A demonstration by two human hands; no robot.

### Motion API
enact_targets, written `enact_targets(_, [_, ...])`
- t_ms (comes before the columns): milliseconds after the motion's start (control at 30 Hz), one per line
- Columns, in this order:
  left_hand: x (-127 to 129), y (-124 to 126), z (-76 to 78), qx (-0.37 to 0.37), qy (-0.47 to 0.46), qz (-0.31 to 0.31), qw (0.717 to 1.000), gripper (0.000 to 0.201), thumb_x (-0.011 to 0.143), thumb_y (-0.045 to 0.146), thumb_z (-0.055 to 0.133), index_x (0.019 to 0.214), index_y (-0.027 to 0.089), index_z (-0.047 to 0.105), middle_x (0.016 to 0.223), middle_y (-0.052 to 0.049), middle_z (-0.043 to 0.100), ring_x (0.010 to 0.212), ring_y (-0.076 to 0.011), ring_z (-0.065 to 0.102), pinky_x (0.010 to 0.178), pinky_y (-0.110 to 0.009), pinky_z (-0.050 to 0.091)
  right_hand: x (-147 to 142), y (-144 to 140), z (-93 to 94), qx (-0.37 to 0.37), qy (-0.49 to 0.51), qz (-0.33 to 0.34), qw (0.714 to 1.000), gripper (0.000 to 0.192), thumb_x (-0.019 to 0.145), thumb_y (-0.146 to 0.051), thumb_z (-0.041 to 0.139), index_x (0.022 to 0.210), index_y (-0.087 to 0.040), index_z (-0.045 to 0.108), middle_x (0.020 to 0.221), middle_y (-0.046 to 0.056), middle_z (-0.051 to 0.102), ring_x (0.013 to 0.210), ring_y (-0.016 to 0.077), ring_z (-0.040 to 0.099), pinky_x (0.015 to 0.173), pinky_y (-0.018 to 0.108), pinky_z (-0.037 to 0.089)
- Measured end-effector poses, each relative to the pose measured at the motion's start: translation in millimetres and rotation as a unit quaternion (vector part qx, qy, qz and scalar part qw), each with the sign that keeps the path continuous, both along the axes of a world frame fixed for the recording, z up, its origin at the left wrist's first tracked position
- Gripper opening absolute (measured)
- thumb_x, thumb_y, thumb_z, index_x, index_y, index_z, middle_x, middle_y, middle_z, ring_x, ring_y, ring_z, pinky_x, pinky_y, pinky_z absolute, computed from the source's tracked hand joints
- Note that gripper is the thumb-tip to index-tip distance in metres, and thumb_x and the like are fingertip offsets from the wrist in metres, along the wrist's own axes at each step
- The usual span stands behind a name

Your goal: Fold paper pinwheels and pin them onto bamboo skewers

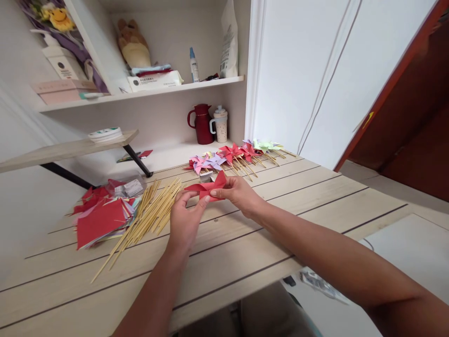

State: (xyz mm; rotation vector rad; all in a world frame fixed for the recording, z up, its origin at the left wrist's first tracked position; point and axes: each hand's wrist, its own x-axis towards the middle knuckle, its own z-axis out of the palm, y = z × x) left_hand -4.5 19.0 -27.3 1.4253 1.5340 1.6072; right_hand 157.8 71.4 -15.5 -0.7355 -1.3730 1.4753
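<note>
You held a folded red paper piece (207, 189) just above the wooden table (315, 196), near its middle, between both hands. Your left hand (183, 220) pinched the piece's lower near edge between thumb and fingertips; your right hand (237, 192) gripped its right side, thumb on top, fingers curled beneath. Both hands were closed on the paper.

In my judgement the piece was very light, thin and pliable, holding its creases but liable to crumple or tear under a hard squeeze. Its raised flaps looked springy, so a hold at the folded centre or along a crease would have kept the shape better than a hold on a loose tip. The surface appeared matte and not slippery.

To your left lay a loose bundle of bamboo sticks (150, 215), pale, slender, straight and rigid, fanned out on the boards. Touching them on their far side sat a stack of coloured paper squares (101, 220), mostly red on top, flat and somewhat splayed. Beyond your hands stood a row of finished pinwheels (235, 157) in pink, lilac, red and green, each on a stick, lying overlapped along the table's back edge. The table showed light planks with dark seams. Behind it, against the wall, were a dark red jug (202, 124) and a speckled lidded cup (220, 124), glossy and hard, just beside each other.
</note>
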Motion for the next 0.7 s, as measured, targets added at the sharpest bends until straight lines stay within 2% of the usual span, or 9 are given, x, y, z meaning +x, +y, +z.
enact_targets(100, [-0.1,-0.5,-0.4,0.015,0.011,0.000,1.000,0.028,0.071,0.044,0.081,0.086,0.021,0.076,0.100,-0.007,0.072,0.101,-0.0262,0.065,0.092,-0.039,0.047,0.4,-1.1,-1.0,0.014,-0.009,0.010,1.000,0.030,0.064,-0.036,0.087,0.085,-0.016,0.081,0.078,0.004,0.077,0.078,0.0210,0.069,0.084,0.037,0.051])
enact_targets(400, [4.9,-3.2,3.8,-0.006,-0.059,-0.008,0.998,0.025,0.066,0.040,0.085,0.078,0.019,0.077,0.086,-0.007,0.075,0.087,-0.0247,0.067,0.083,-0.035,0.050,0.5,-0.7,-2.9,0.029,-0.014,0.009,0.999,0.030,0.064,-0.039,0.088,0.085,-0.018,0.081,0.082,0.004,0.078,0.083,0.0230,0.071,0.089,0.040,0.053])
enact_targets(700, [7.0,-1.2,2.4,0.013,-0.068,-0.011,0.998,0.019,0.068,0.035,0.084,0.075,0.020,0.076,0.080,-0.005,0.074,0.078,-0.0211,0.066,0.073,-0.031,0.050,-0.4,-5.5,1.7,0.013,-0.003,-0.001,1.000,0.032,0.062,-0.039,0.090,0.083,-0.017,0.081,0.078,0.004,0.077,0.074,0.0190,0.068,0.080,0.036,0.052])
